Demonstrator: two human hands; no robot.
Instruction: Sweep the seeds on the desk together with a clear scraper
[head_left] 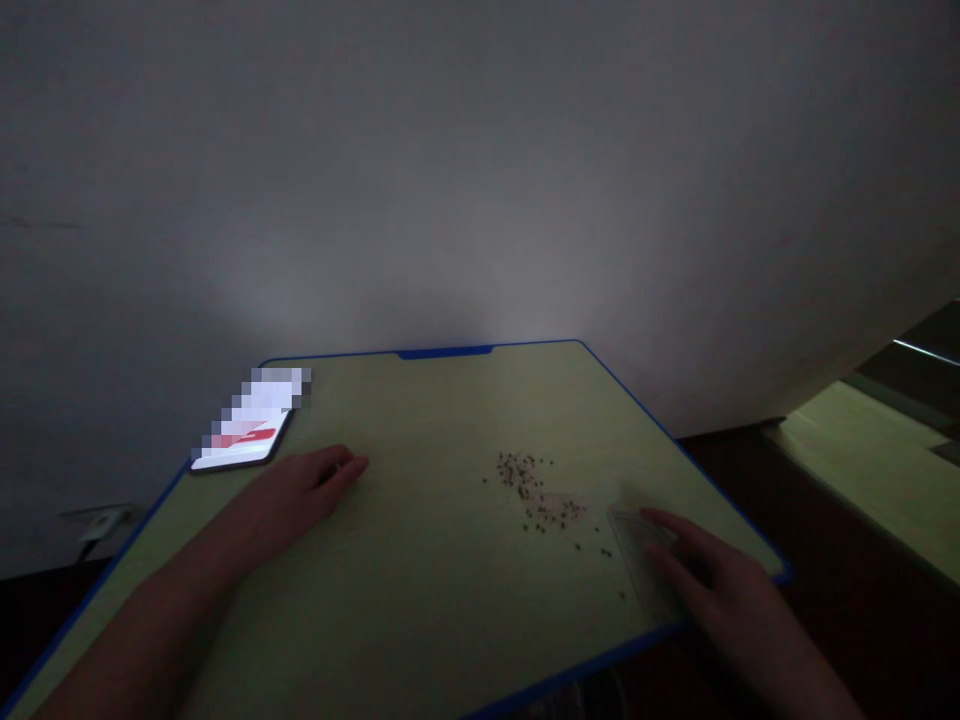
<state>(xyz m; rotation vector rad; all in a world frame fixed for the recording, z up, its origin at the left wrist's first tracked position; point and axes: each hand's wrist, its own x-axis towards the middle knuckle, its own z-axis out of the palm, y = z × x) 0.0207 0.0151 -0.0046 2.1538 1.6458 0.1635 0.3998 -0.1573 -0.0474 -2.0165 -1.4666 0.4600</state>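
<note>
A pale green table [420, 600] with a blue rim fills the dim view. My left hand [307, 485] lies on it left of centre, fingers loosely curled, holding nothing that I can see. My right hand [712, 575] rests near the table's right front corner. Its fingers are stretched out on a clear plastic bag [637, 545] that lies flat on the table. A scatter of several small brown seeds [532, 490] lies just left of the bag, between the two hands.
A lit phone [244, 440] lies at the table's far left, just beyond my left hand. A plain wall stands behind the table. To the right are a dark floor and a second pale surface [870, 470].
</note>
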